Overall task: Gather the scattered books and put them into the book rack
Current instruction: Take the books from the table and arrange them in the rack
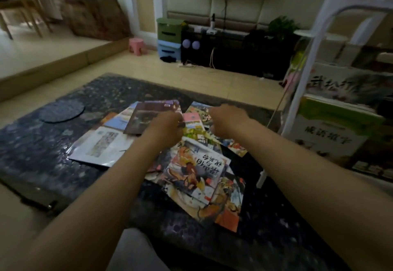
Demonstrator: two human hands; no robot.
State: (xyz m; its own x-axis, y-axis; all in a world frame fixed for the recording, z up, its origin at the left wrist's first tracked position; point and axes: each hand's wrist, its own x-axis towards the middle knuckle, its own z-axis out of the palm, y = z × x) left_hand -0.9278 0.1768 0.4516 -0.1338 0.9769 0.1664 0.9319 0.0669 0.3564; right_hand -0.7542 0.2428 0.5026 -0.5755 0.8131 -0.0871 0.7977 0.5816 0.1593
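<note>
Both bare forearms stretched forward side by side over the dark patterned table [53, 143], wrists bent so that the backs of the hands faced the camera. The left hand [164, 129] hung over the near edge of a dark brown book [146, 115], its fingers curled down and away, hidden behind the knuckles. Whether it gripped that book, or the pink-topped book [192, 119] just beside it, could not be told. The right hand [226, 121] was bunched the same way above the far end of the pile. Its fingertips were out of sight too, so its hold, if any, could not be told either.

The books lay in a loose overlapping heap in the middle of the table. A white-covered book [102, 145] lay to the left, and a bright orange picture book [197, 170] lay tilted on others between the forearms, nearer the camera. The white book rack [303, 83] stood just beside the table's right end, with several shelved books [331, 141] leaning in it — well apart from the hands. A round grey mat [61, 111] lay on the table's far left.
</note>
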